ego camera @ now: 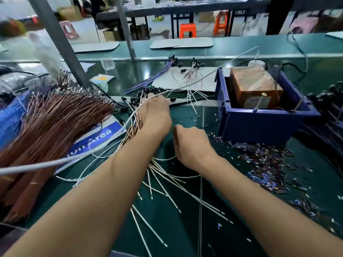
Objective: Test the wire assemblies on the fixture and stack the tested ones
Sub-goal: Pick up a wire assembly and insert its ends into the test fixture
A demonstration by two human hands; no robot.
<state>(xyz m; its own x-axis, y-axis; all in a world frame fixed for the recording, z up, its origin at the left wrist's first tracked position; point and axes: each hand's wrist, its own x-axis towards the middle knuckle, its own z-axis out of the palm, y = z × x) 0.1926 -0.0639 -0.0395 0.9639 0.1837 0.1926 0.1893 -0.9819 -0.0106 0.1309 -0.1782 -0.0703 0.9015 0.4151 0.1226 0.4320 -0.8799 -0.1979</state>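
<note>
My left hand [156, 114] grips a bunch of brown and white wire assemblies [134, 130] with black caps, their ends fanning out under my forearm. My right hand [189, 143] hovers just right of it with fingers curled downward; what it holds, if anything, is hidden. Loose white wires [167, 184] lie spread on the green mat below both hands. The fixture, a copper-coloured box [254, 86], sits inside a blue bin [259, 123] to the right. Stacks of blue wires [154, 76] and pale wires [193, 71] lie on a grey pad beyond.
A large heap of brown wires [52, 123] fills the left, over a blue-and-white sign [98, 138]. A thick white cable [74, 158] crosses diagonally. Cut wire scraps [263, 164] litter the mat at right. A grey post [61, 43] rises at the back left.
</note>
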